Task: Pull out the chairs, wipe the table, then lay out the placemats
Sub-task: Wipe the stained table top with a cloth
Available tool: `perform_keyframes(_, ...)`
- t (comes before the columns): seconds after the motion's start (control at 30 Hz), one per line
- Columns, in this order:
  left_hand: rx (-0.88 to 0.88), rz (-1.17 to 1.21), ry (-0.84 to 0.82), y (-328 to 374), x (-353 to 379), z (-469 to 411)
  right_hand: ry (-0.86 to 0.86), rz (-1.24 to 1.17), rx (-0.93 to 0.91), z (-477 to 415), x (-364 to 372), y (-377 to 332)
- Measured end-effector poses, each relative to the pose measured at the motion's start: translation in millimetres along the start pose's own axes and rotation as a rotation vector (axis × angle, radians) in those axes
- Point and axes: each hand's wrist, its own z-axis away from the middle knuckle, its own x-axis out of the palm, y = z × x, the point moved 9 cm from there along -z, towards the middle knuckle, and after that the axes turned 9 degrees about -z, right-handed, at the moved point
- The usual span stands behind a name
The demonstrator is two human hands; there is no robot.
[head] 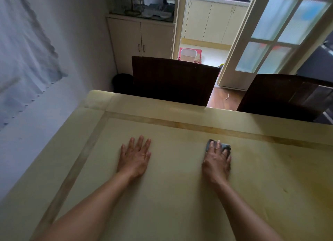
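Note:
A pale yellow stone table [162,195] with a darker inlaid border fills the lower view. My left hand [135,156] lies flat on it, palm down, fingers spread and straight. To its right, my right hand [217,161] presses a small grey cloth [226,147] onto the tabletop; the cloth shows past the fingertips, with most of it hidden under the hand. Two dark brown chairs stand at the far edge: one chair [173,80] at centre, another chair [288,94] at the right, both backs close to the table. No placemats are in view.
A white wall [45,78] runs along the table's left side. A dark bin [122,83] sits in the corner beside a cream cabinet [140,42]. A glazed door [281,29] stands open onto a kitchen with a white tub [188,54] on the floor.

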Motion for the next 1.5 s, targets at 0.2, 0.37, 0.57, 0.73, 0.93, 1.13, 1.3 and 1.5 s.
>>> perform_keyframes(0.2, -0.010, 0.036, 0.028, -2, 3, -4, -0.090, -0.055, -0.304, 1, 48, -130)
perform_keyframes(0.37, -0.016, 0.016, 0.031, -2, 2, -2, -0.296, -0.134, -0.448, -7, 77, -203)
perform_keyframes(0.57, -0.018, 0.049, 0.031, -4, 5, -5, -0.249, -0.110, -0.500, -30, 75, -207)
perform_keyframes(0.73, -0.039, 0.024, 0.023, -4, 6, -6, -0.096, -0.109, -0.363, -69, 42, -134)
perform_keyframes(0.93, -0.061, -0.021, 0.086, -2, -3, -3, 0.009, -0.050, -0.131, -97, -6, -15)
perform_keyframes(1.13, 0.030, 0.003, 0.070, 20, -27, -43, 0.011, 0.001, 0.021, -104, -13, 12)
perform_keyframes(1.3, 0.039, 0.032, 0.087, 24, -23, -68, 0.043, -0.005, 0.022, -110, -10, -5)
perform_keyframes(1.5, 0.014, 0.081, 0.133, 22, -21, -68, -0.074, -0.096, -0.294, -106, 37, -136)
